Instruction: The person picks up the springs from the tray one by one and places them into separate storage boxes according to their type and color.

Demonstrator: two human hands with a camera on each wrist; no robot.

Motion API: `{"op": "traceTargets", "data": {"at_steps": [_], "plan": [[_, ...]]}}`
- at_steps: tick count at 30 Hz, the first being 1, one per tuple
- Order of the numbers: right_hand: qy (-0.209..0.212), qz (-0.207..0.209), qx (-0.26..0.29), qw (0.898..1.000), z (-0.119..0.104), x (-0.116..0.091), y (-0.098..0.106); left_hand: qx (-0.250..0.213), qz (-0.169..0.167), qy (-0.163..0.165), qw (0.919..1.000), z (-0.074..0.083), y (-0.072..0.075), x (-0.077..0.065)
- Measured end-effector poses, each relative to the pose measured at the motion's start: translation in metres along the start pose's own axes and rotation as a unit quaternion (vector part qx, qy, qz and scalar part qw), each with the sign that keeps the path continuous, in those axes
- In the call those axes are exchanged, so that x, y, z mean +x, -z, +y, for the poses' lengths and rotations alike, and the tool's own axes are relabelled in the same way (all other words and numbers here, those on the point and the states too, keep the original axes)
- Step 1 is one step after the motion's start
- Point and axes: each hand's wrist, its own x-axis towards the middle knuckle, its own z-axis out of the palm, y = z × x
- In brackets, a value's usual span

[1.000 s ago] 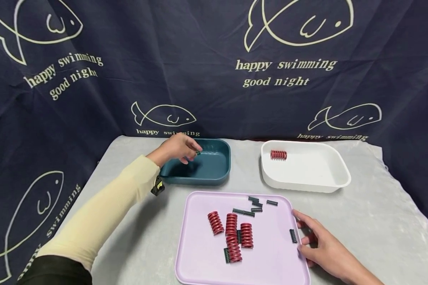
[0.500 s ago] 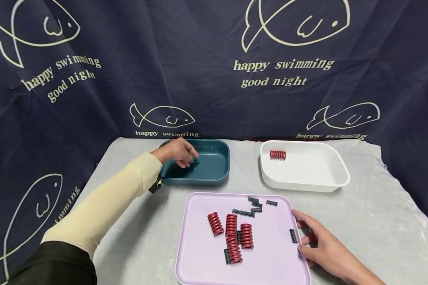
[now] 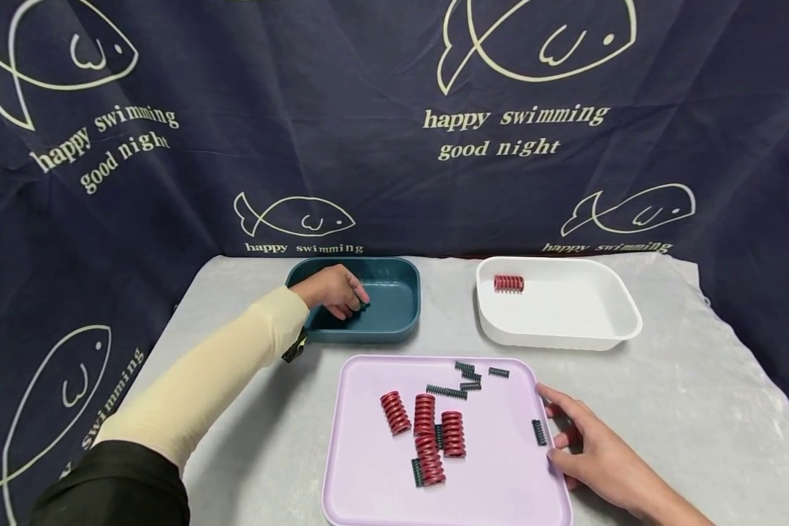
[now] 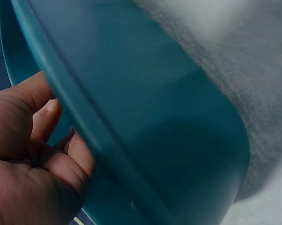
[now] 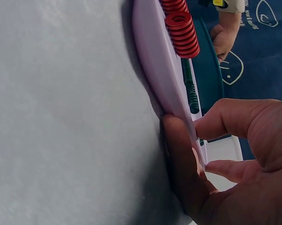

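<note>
My left hand (image 3: 339,294) reaches down inside the teal bin (image 3: 361,337), pinching a small dark green spring (image 3: 364,305) at its fingertips. The left wrist view has that hand (image 4: 42,154) behind the bin's wall (image 4: 145,108), which hides the fingertips and spring. On the right, my other hand (image 3: 592,454) grips the edge of the lilac tray (image 3: 493,482); in the right wrist view its thumb and fingers close over the rim. Several thick red springs (image 3: 454,434) lie mid-tray, with more green springs (image 3: 447,392) among them and toward the back. One green spring (image 3: 539,432) lies near the right hand.
A white bin (image 3: 565,337) stands at the back right with one red spring (image 3: 509,283) in it. Both bins are just behind the tray on a grey-white cloth (image 3: 263,438). A dark blue fish-print curtain (image 3: 394,146) rises behind the table.
My left hand has lowered deeper into the teal bin with the green spring. The right hand stays on the tray's edge. The head view has shifted slightly.
</note>
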Motion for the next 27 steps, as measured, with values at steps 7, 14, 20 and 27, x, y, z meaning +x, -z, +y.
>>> {"op": "traceTargets", "data": {"at_steps": [7,14,20,27], "plan": [[-0.004,0.001,-0.001,1.0,0.0,-0.001,0.0,-0.007,0.007,0.014,0.9999,-0.001,-0.004,0.001],[-0.009,0.001,-0.003,1.0,0.0,-0.001,0.0,-0.021,0.03,0.019,0.9992,-0.003,-0.002,0.004],[0.002,-0.001,-0.001,1.0,0.0,-0.001,0.001,-0.034,0.032,0.031,0.9985,-0.003,0.001,0.004],[0.004,0.001,0.002,1.0,-0.001,-0.002,0.0,-0.035,0.029,0.03,0.9985,0.0,0.006,0.0]]}}
